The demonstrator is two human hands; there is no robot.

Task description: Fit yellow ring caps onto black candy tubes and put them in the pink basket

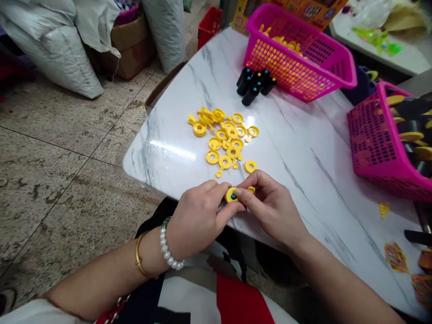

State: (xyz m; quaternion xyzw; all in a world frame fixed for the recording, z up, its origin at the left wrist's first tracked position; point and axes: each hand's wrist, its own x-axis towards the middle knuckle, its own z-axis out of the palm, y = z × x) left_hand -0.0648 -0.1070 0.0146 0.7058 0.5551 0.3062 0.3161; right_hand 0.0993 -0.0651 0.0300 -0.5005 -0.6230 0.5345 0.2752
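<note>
Both hands meet at the table's near edge around a yellow ring cap (231, 195) with a blue spot in its hole. My left hand (199, 213), wearing a pearl bracelet, has its fingers wrapped round the cap and whatever dark part lies under it. The thumb of my right hand (272, 207) presses on the cap's right side, near its small yellow tab. Just beyond the hands lies a loose heap of yellow ring caps (232, 132) with tabs. Several black cylinders (250, 96) with blue or yellow tips stand behind the heap.
A pink basket (300, 67) of yellow parts stands at the back of the marble-patterned table (280, 130). Another pink basket (373, 148) at the right holds black and yellow pieces. Orange printed packets (395, 256) lie at the lower right. White sacks (67, 58) stand on the floor, back left.
</note>
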